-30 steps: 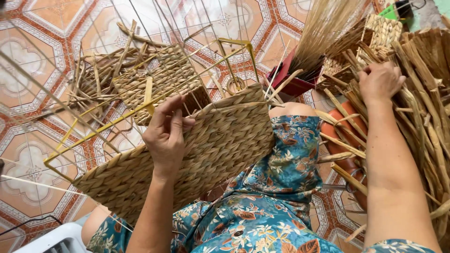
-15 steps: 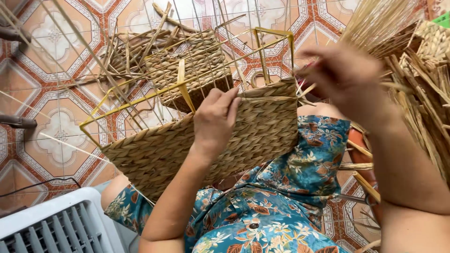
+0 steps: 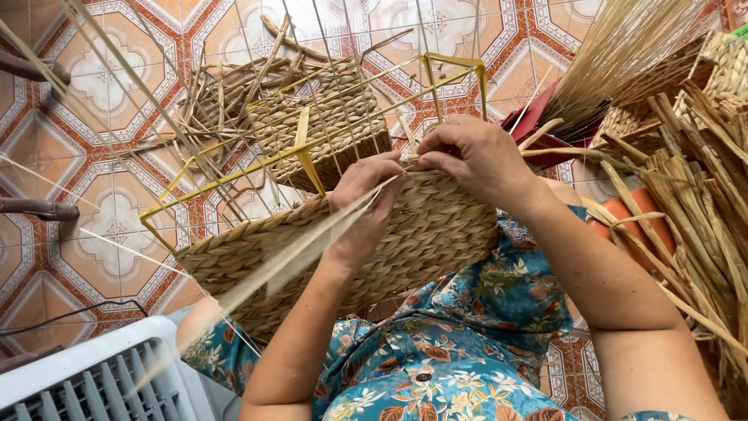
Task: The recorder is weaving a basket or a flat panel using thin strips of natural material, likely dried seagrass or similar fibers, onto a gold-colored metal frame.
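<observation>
Right hand (image 3: 475, 160) now at basket (image 3: 405, 234) rim, grip pinching strand (image 3: 304, 253); patterned tile floor (image 3: 93, 86)

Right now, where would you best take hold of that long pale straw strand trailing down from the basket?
Probably near its upper end, where the left hand and right hand meet it at the woven basket's top edge. There the pale straw strand is anchored and taut; lower down it hangs loose and blurred. Pinch it from above, thumb against fingertips, since it is thin and flat.

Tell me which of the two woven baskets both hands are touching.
The large flat-sided basket across the lap: left hand and right hand meet at its top edge. The smaller basket sits untouched on the tiled floor beyond.
</observation>
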